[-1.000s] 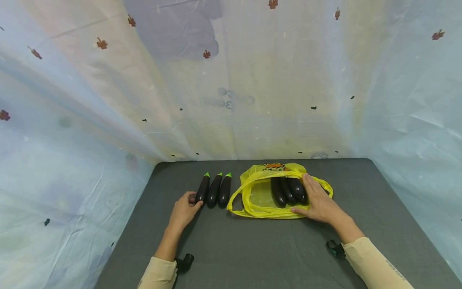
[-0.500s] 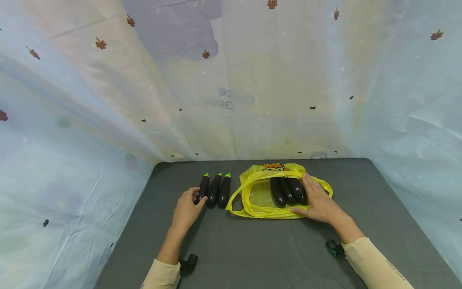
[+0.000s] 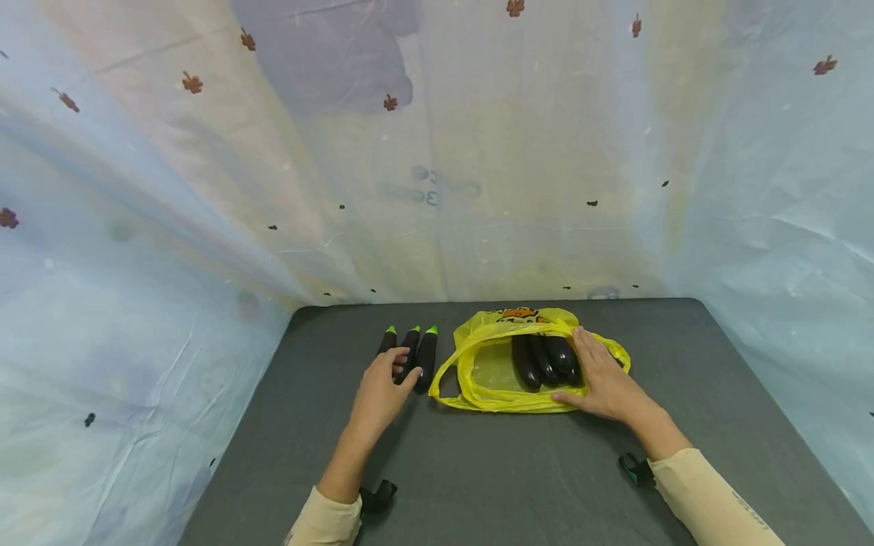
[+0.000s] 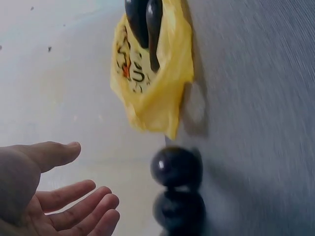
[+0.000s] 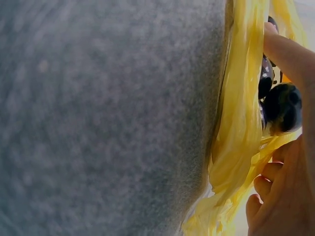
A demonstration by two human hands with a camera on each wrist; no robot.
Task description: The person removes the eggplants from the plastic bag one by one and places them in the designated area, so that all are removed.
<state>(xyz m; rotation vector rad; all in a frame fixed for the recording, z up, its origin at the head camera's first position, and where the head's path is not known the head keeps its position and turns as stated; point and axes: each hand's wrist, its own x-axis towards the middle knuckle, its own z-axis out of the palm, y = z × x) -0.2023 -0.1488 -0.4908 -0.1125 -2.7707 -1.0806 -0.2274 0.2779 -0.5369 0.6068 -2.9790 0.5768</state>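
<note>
Grey table [image 3: 505, 470] extends beneath both hands; pale patterned sheeting [image 3: 505, 152] rises beyond. Left hand [image 3: 378, 390]: thumb and fingers spread, near three loose eggplants [image 3: 427, 356]. Right hand [image 3: 602, 379]: spread against yellow bag [image 3: 505, 402], bagged eggplants [image 3: 544, 362] to its left.

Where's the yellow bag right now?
In the head view, the bag lies on the grey table, just right of the three loose eggplants, with the right hand at the right side of its opening.
</note>
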